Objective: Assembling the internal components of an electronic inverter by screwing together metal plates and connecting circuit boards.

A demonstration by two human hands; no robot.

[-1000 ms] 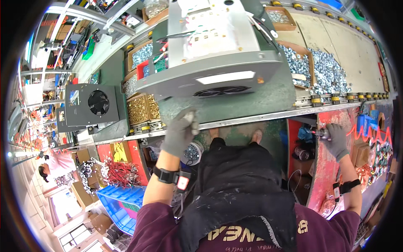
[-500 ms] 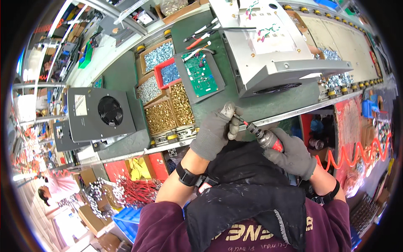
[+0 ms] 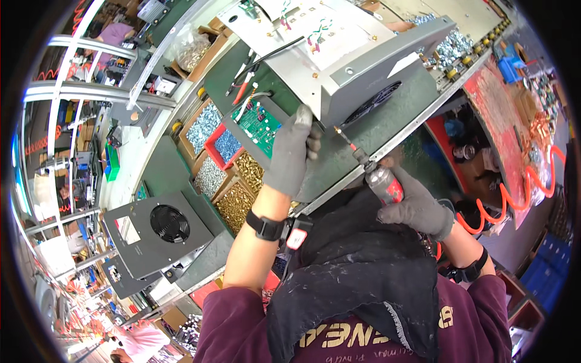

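Observation:
My right hand (image 3: 417, 206), in a grey glove, is wrapped around a power screwdriver (image 3: 385, 183) with a dark and red body. Its bit points up and left toward the metal cabinet, and a small brass-coloured piece, perhaps a screw, shows at the tip (image 3: 338, 129). My left hand (image 3: 289, 157), also gloved, reaches up to the near lower corner of the cabinet (image 3: 340, 85). Its fingers are partly stretched and seem to hold nothing; whether they touch the metal I cannot tell. A green circuit board (image 3: 257, 128) lies on a dark plate just left of that hand.
Left of the board stand bins of silver screws (image 3: 210, 175) and brass screws (image 3: 233, 206), with a red bin (image 3: 225, 147) of bluish ones. Another dark cabinet with a fan (image 3: 158, 233) sits farther left. A coiled red hose (image 3: 502, 209) hangs at right.
My left hand has left the screwdriver's bit and moved up to the cabinet corner. The screwdriver has tilted more upright. The whole view has turned.

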